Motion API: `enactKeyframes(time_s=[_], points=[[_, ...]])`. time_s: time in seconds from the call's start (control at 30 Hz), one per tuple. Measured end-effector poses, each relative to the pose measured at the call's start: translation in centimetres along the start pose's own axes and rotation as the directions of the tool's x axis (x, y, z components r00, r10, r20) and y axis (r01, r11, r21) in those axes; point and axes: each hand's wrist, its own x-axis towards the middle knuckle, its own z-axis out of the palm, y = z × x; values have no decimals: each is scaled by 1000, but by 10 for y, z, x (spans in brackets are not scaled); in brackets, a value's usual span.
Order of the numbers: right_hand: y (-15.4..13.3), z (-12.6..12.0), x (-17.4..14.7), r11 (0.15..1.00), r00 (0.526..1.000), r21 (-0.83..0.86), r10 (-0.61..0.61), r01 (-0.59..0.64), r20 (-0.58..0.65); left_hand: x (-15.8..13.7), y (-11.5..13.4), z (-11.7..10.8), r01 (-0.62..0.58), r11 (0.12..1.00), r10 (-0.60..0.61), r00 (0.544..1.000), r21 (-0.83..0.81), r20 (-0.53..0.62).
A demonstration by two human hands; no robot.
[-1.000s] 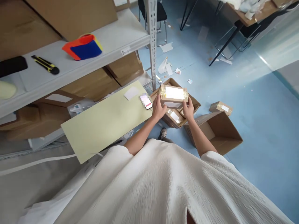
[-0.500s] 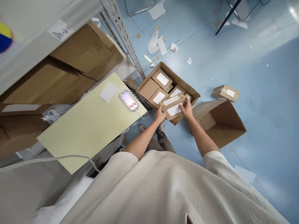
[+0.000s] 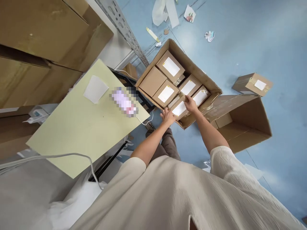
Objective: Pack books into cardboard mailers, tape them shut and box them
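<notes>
A large open carton [image 3: 163, 48] on the floor contains several small cardboard boxes with white labels. One small cardboard box [image 3: 178, 103] sits low in the near part of the carton, between my two hands. My right hand [image 3: 191, 104] grips its far right end with bent fingers. At its near left end is my left hand [image 3: 168, 117], fingers curled over the box by the carton's rim; their tips are partly hidden. Another labelled box [image 3: 200, 96] lies right of my right hand, with a shiny taped end.
To the left is a pale yellow tabletop [image 3: 79, 127] with a blurred-out phone [image 3: 123, 101] and a paper sheet [image 3: 96, 89]. A second open carton [image 3: 251, 123] lies on its side at right, with a small taped box [image 3: 253, 84] behind it. A metal shelf post [image 3: 122, 28] stands beyond.
Both hands have lowered the tilted small cardboard box into the carton among the others. My view has come closer to the carton.
</notes>
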Motion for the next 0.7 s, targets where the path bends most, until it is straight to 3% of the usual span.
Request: enactKeyframes(time_s=[0.13,0.2,0.4,0.53,0.7], points=[[15,24,24,1000,998,-4,-24,24,53,8,-9,8,-230,968,226,973,101,45],[21,28,33,999,997,7,-48,47,55,13,-13,13,-282,949,276,959,145,58],[33,35,45,996,995,62,-74,70,60,21,-27,27,-325,924,310,945,203,104],[36,36,51,997,994,1,-75,75,78,21,-29,31,-323,925,308,946,198,106],[26,32,21,983,996,-175,-70,57,-63,10,-21,20,-334,927,327,943,173,66]])
